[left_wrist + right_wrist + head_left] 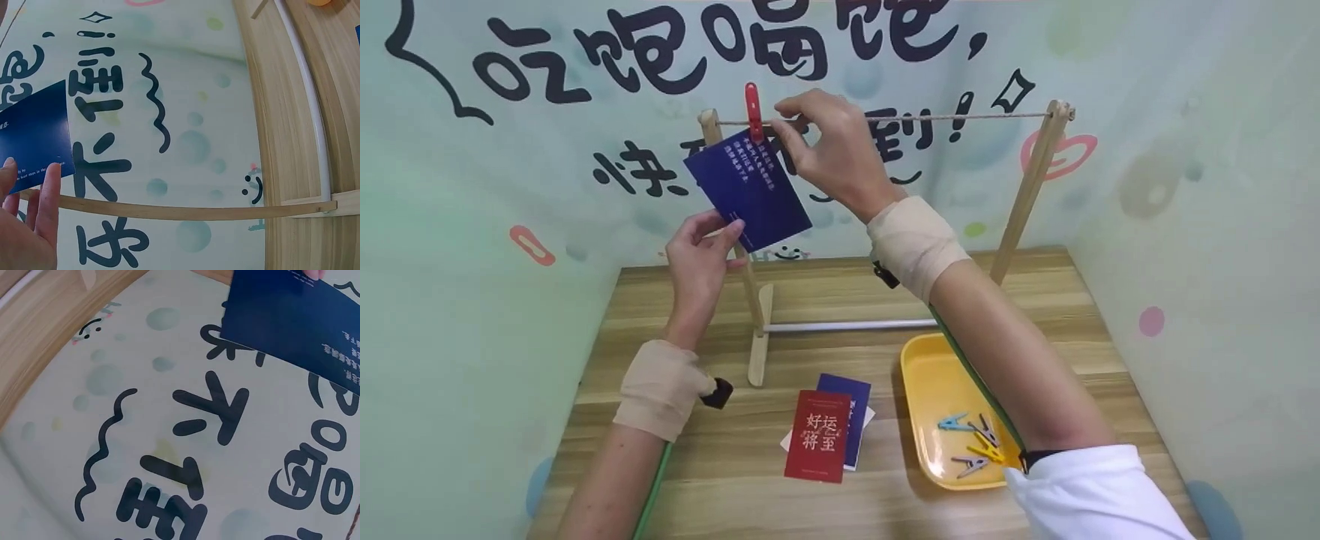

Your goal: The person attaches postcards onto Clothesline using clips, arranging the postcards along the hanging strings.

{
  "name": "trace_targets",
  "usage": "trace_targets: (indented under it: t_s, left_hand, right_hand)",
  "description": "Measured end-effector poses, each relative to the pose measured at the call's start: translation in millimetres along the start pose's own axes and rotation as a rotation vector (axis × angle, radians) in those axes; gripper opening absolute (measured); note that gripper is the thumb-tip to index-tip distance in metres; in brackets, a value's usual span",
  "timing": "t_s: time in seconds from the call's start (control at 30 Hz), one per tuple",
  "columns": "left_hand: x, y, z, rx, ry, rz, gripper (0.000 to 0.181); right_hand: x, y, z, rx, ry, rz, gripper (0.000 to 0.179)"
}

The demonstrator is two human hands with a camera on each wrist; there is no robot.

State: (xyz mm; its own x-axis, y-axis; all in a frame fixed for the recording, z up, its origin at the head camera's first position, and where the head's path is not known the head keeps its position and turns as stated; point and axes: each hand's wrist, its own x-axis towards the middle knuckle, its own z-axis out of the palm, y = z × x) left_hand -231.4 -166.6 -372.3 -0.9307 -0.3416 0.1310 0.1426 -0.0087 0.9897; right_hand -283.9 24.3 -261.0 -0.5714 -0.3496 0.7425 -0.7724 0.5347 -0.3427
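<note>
A dark blue card (761, 199) with white print hangs tilted at the left end of a thin string (930, 118). A red clothespin (753, 112) stands upright on the string, its lower end over the card's top edge. My left hand (701, 247) pinches the card's lower left corner between thumb and fingers; in the left wrist view the fingertips lie near the card's (36, 135) bottom edge. Just right of the clothespin is my right hand (840, 146), thumb and forefinger apart and nothing seen between them. The right wrist view shows the card (287, 326) but not the right hand.
Wooden posts (1024, 202) carry the string, joined low down by a pale rod (847, 326). On the table (675, 465) lie a red card (817, 435) over a blue one (851, 420). A yellow tray (919, 390) holds several small clothespins (986, 448) below my right forearm.
</note>
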Motion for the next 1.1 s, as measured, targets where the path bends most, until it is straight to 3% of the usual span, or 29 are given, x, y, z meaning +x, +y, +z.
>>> trace_targets:
  t_s: [0.17, 0.3, 0.6, 0.77, 0.93, 1.1]
  left_hand:
    - [-3.1, -3.4, 0.8, -0.019, -0.007, -0.023, 0.04]
    - [-5.5, -10.7, 0.2, -0.019, -0.003, -0.021, 0.038]
    - [-18.2, -36.7, 2.3, 0.046, -0.032, -0.059, 0.036]
    - [-30.4, -47.3, 9.8, 0.074, -0.032, -0.046, 0.034]
    - [-43.6, -54.8, 18.8, 0.053, -0.028, -0.033, 0.035]
    - [-57.1, -60.4, 27.5, -0.01, -0.048, -0.062, 0.031]
  right_hand:
    - [-11.2, 8, 1, -0.049, 0.08, -0.169, 0.021]
    - [-22.6, 13, 4, -0.047, 0.123, -0.227, 0.021]
    - [-47.6, 19, 9, -0.033, 0.207, -0.255, 0.021]
    - [-66.5, 18, 8, -0.018, 0.269, -0.271, 0.021]
    - [-86.9, 13, 5, -0.004, 0.281, -0.271, 0.022]
    - [-105.2, 5, 1, 0.033, 0.26, -0.255, 0.025]
